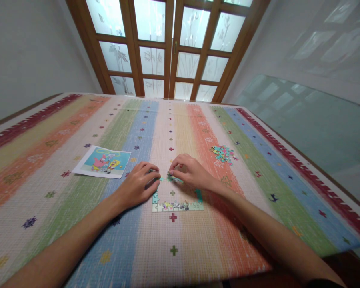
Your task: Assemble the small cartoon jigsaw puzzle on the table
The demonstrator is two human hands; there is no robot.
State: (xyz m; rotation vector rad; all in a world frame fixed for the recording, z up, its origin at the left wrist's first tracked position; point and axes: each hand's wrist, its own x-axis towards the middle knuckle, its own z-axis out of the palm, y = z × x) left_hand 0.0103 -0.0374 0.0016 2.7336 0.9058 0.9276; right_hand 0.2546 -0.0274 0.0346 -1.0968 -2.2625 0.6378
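Note:
A partly joined jigsaw frame lies flat on the striped tablecloth in front of me, its bottom row and short side pieces in place. My left hand rests at the frame's upper left corner, fingers curled and pinched on small teal pieces. My right hand sits just right of it, fingertips pressed together on a short strip of teal puzzle pieces. The two hands almost touch above the frame.
A pile of loose puzzle pieces lies to the right on the orange stripe. A cartoon reference picture lies to the left. Wooden glazed doors stand beyond the table's far edge; a glass surface is at right.

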